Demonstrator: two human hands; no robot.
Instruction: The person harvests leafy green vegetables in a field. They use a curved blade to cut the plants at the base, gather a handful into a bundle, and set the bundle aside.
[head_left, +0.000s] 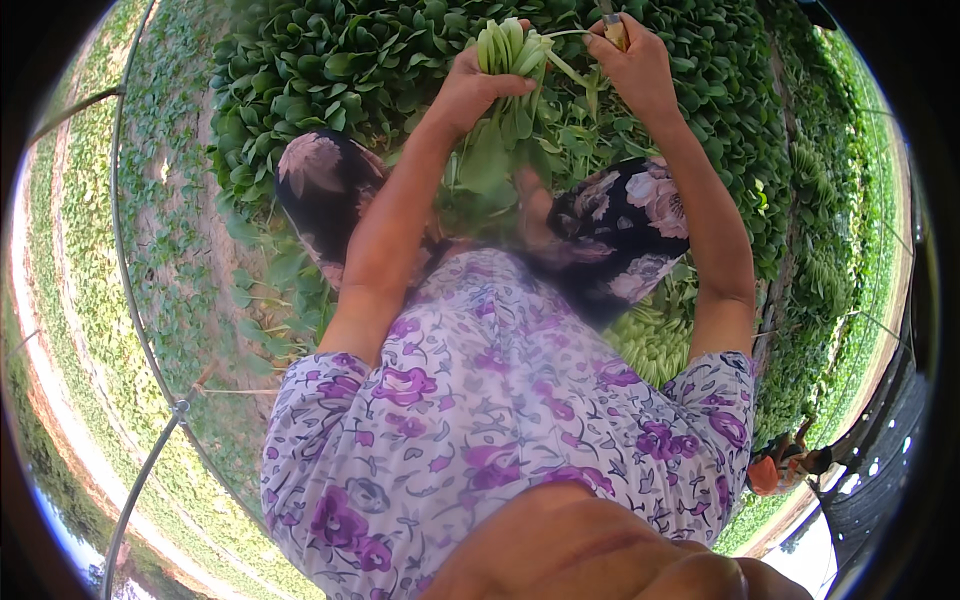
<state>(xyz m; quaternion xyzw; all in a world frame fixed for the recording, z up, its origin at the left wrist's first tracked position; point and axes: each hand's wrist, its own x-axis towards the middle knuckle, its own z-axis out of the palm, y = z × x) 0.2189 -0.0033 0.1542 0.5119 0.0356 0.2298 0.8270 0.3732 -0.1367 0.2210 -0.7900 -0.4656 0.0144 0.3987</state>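
Observation:
My left hand is closed around a bunch of leafy greens. The pale stem ends point up and away from me, and the leaves hang below the fist. To its right, my right hand grips a wooden-handled knife, whose metal part runs out of view at the top. A thin pale stalk stretches from the bunch to the fingertips of my right hand. Another stalk with a drooping leaf sticks out from the bunch towards that hand.
Dense leafy greens grow ahead and at right. Cut greens lie stacked beside my right thigh, stems showing. Sparse seedlings and a metal hoop frame are at left. Another person is low at right, near dark netting.

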